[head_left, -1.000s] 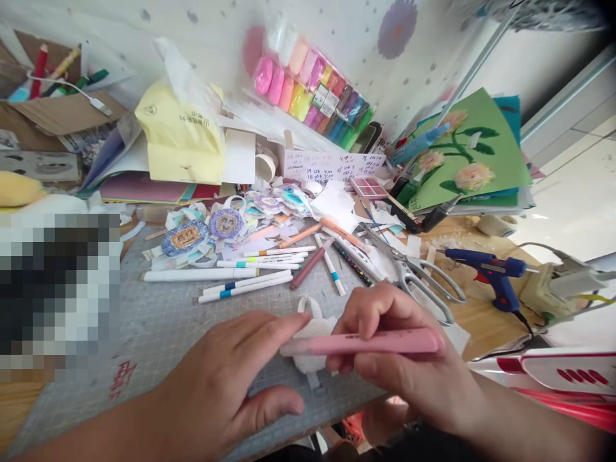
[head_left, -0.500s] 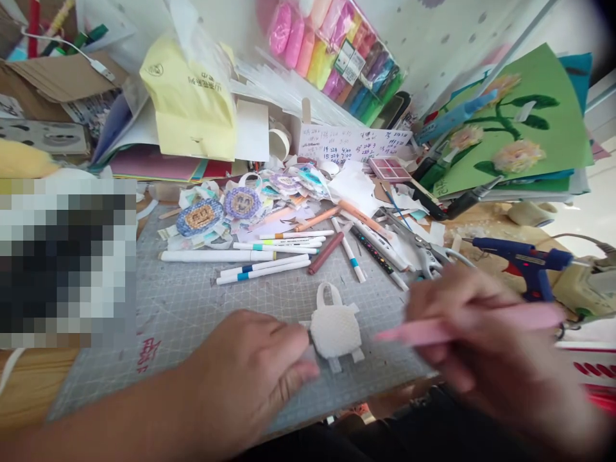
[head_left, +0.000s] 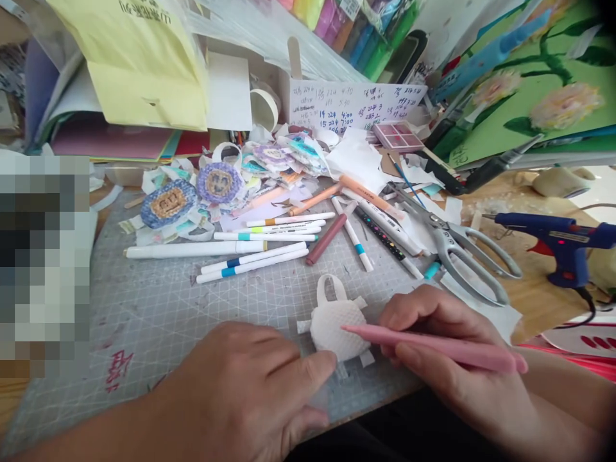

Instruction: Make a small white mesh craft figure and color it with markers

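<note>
A small white, quilted-looking padded piece [head_left: 339,328] lies on the grey cutting mat [head_left: 158,301]. It has a looped strip at the top and short tabs around its edge. My left hand [head_left: 255,378] rests at its lower left, index fingertip pressing on the lower edge, thumb lower down by the mat's edge, other fingers curled. My right hand [head_left: 447,346] is closed around a pink marker pen [head_left: 447,348] in a writing grip. The pen's tip is at the middle of the white piece; whether it touches is unclear.
Several markers [head_left: 255,260] lie behind the white piece. Grey-handled scissors [head_left: 464,250] and a blue glue gun [head_left: 558,240] sit at the right. Decorated pieces [head_left: 171,202] and paper scraps pile up at the back, before a yellow bag [head_left: 144,70].
My right hand has brought the pink pen left, its tip now over the white piece. My left index finger has moved onto the piece's lower edge. The camera view has shifted closer.
</note>
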A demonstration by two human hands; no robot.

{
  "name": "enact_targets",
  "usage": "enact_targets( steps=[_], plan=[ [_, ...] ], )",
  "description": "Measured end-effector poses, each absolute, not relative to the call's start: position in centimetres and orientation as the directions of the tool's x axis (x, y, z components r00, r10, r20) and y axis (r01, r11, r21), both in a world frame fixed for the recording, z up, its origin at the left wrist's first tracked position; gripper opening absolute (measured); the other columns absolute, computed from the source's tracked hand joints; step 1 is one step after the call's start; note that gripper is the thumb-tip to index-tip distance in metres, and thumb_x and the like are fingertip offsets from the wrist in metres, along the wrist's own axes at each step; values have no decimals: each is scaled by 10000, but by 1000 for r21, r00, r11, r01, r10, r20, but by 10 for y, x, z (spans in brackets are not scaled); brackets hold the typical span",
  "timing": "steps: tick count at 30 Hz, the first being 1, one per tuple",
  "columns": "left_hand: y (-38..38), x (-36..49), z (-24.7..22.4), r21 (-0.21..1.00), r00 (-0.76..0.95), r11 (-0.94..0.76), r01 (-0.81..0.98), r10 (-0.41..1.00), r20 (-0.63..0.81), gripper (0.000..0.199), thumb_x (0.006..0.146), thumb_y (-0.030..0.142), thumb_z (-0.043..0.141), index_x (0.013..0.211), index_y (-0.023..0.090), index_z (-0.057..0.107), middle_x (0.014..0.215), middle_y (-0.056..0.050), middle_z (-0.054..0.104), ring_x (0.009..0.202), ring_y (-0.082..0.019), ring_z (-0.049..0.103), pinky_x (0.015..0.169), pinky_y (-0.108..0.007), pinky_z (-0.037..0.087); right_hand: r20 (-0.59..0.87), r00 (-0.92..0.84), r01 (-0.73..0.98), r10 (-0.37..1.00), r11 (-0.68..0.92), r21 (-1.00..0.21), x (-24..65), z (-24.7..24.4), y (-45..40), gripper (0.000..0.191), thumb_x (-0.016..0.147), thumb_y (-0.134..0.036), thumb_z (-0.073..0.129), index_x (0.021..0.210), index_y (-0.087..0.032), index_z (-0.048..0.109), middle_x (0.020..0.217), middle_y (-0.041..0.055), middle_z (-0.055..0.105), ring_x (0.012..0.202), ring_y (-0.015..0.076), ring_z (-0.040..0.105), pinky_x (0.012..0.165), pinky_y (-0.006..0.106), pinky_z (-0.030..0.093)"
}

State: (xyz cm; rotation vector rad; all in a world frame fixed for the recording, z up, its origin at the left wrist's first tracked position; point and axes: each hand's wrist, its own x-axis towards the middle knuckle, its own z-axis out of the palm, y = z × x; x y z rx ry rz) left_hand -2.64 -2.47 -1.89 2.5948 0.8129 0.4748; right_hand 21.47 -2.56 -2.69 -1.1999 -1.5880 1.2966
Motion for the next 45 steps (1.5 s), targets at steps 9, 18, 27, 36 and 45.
enact_targets(
  steps=[9,18,27,36,45],
  plan=[
    [-26,-28,-28,465,787,-761,452,585,193,317,971,329,312,1002,163,580,568,8,623,453,-159,563,429,-285,398,80,-329,345,941,199,-917,211,-22,-29,148,797,-183,621,875,-291,557,684,-2,627,602,166,601,438,233,438],
    [-27,-28,-38,457,794,-785,418,560,238,333,969,348,312,1030,149,572,554,17,605,439,-156,544,416,-288,387,110,-325,448,939,255,-857,207,-17,-25,92,786,-220,636,849,-277,599,699,23,674,586,184,638,366,233,427],
    [-26,-25,-30,451,782,-768,455,587,209,332,975,347,299,1025,173,578,571,10,632,466,-151,578,435,-279,406,101,-321,447,942,245,-860,207,-17,-25,89,787,-214,624,845,-276,595,684,17,677,560,173,633,374,228,453],
    [-29,-29,-40,491,776,-758,430,588,228,304,961,353,315,1061,190,552,593,11,627,479,-162,567,452,-287,387,86,-355,444,931,249,-861,208,-17,-24,83,801,-223,622,857,-276,590,699,17,680,569,169,634,378,221,445],
    [-28,-30,-34,502,777,-737,453,602,183,288,945,361,345,1014,211,581,588,17,641,472,-155,583,453,-258,399,87,-364,419,927,246,-874,210,-18,-26,85,787,-218,634,840,-269,591,698,8,672,566,159,623,394,214,454]
  ],
)
